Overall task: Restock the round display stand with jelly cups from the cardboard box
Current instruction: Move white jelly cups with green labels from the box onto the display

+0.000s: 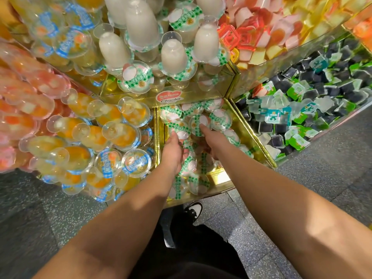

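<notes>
Both my hands reach into the lower gold bin of the round display stand. It holds several white jelly cups with green-checked lids. My left hand curls its fingers around one green-lidded cup near the bin's middle. My right hand lies among the cups with its index finger stretched out, touching a cup's lid. What its other fingers do is hidden. No cardboard box is in view.
Above sits a tier of white green-lidded cups. Left bins hold orange blue-lidded cups and pink cups. Right bins hold small black and green jelly packs and pink-yellow ones. My shoe stands on speckled floor.
</notes>
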The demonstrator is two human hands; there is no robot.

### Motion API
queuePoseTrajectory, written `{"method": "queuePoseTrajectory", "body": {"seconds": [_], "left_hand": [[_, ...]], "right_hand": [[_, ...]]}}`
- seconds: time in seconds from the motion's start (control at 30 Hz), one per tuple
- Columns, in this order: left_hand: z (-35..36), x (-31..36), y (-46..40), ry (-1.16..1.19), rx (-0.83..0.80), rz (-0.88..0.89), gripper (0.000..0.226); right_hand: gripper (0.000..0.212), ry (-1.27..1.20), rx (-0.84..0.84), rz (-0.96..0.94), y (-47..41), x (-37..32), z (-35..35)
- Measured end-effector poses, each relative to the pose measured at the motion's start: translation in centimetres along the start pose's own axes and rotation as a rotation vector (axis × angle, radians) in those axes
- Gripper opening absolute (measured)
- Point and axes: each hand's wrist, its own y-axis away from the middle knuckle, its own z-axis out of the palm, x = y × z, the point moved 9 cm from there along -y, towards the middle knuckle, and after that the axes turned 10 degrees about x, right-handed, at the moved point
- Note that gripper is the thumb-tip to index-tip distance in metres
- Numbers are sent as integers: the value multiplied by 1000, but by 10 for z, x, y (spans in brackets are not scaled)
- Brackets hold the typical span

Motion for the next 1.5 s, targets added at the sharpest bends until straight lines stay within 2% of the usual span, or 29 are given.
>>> {"method": "queuePoseTrajectory", "body": {"seconds": [0.17, 0.23, 0.33, 0.4, 0.47, 0.53, 0.67, 0.73, 0.83, 0.93, 1.0, 1.03, 1.13, 1.23, 1.37, 1.5], "left_hand": [[-2, 7, 10, -7, -40, -24, 49], [-1, 9, 20, -8, -68, -31, 47], [-10, 16, 36, -60, -53, -16, 35], [-15, 16, 49, -85, -102, -43, 35], [-22, 20, 68, -134, -190, -46, 32], [-37, 34, 95, -190, -269, -7, 16], [-100, 81, 133, -287, -371, 229, 16], [-152, 109, 143, -357, -368, 379, 17], [-246, 154, 157, -455, -342, 587, 20], [-355, 197, 157, -622, -204, 744, 17], [-430, 222, 149, -697, -77, 807, 33], [-470, 233, 144, -700, 2, 812, 36], [-573, 256, 136, -716, 200, 828, 13], [-652, 275, 127, -724, 341, 835, 13], [-726, 291, 106, -724, 443, 801, 14], [-777, 312, 75, -789, 505, 764, 16]], "right_hand": [[116, 5, -16, -19, -17, 12, -5], [103, -6, -10, -30, -13, 13, -12], [60, 14, 23, -76, 36, -1, -27], [43, 64, 35, -116, 58, -3, -34], [41, 137, 65, -173, 80, -5, -40], [37, 198, 111, -249, 107, -13, -42], [49, 335, 232, -451, 175, -36, -22], [37, 386, 258, -555, 227, -46, 9], [33, 477, 277, -686, 302, -57, 71], [30, 539, 171, -819, 362, -65, 157], [31, 565, 83, -900, 390, -71, 219], [30, 603, 59, -936, 404, -74, 248], [32, 738, -17, -1037, 444, -82, 334], [26, 840, -99, -1110, 476, -86, 411], [19, 897, -208, -1203, 502, -90, 503], [26, 927, -316, -1206, 500, -100, 590]]}}
